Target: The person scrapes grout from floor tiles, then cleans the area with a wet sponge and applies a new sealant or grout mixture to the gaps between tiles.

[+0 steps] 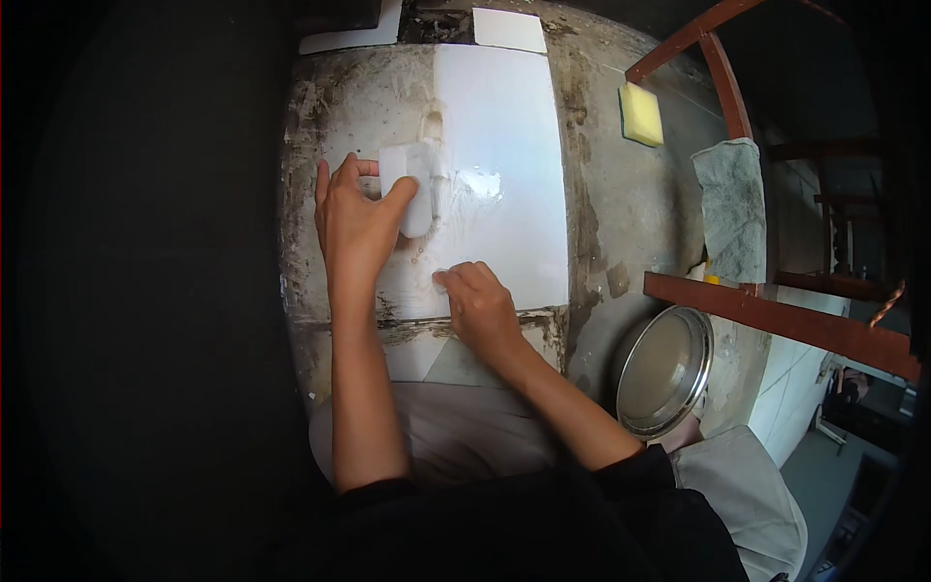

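Observation:
My left hand [357,211] grips a whitish, slightly see-through block with a rounded end [415,215], between thumb and fingers. What kind of thing it is I cannot make out. It is over the border between the stained left half and the glossy white right half of a large tile [504,126]. Nearer to me, my right hand [482,303] is closed with its fingertips at the tile, close to its front edge. Something small and pale may be in the pinch, but the fingers hide it. A whitish wet smear [427,264] lies between the two hands.
To the right, a yellow sponge with a green side [642,114] lies on the stained concrete. A round metal basin [667,373] holds cloudy liquid. A grey-green cloth [732,209] hangs on a reddish-brown frame [766,315]. A dark surface [165,291] fills the left.

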### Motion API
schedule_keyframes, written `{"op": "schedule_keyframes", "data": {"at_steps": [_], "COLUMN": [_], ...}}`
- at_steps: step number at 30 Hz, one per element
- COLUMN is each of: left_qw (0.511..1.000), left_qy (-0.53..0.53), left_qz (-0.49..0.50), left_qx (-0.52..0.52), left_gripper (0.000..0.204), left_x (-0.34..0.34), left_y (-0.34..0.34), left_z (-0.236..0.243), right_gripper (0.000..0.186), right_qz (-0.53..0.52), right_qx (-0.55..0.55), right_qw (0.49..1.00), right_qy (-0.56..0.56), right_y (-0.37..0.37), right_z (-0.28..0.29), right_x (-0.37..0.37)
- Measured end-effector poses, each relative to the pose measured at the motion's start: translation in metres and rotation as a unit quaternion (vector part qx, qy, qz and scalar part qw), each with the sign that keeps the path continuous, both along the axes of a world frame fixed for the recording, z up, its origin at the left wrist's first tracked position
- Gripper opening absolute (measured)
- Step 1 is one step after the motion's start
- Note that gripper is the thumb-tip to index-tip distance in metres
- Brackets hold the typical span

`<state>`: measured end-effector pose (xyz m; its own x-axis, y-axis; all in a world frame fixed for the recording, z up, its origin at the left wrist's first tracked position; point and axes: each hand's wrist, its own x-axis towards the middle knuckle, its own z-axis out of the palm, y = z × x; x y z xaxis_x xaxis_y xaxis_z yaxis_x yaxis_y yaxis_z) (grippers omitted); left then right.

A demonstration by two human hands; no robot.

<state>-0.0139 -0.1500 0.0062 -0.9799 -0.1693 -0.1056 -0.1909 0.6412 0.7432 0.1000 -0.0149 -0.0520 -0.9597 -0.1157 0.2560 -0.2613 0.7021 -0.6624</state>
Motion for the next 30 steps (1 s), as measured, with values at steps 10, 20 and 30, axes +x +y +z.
{"op": "schedule_keyframes", "data": {"at_steps": [10,20,30], "left_qw": [0.889,0.871,0.888], "left_qy": [0.021,0.017,0.016], "left_qz": [0.185,0.198,0.174], "left_qx": [0.419,0.45,0.425], "left_gripper": [0.028,0.021,0.028], "left_x": [-0.004,-0.006,-0.007], "left_y": [-0.014,-0.006,-0.013], "left_z": [0.007,0.014,0.0], "right_gripper": [0.016,0.024,0.021], "right_qz": [-0.174,-0.044,-0.023], "right_qx": [-0.093,-0.008,-0.225], "right_qw": [0.974,0.999,0.941], "right_qy": [-0.112,-0.013,-0.254], "right_y": [0.046,-0.004,-0.045], "right_z": [0.028,-0.001,0.026], "right_x": [-0.074,-0.035,0.021]}}
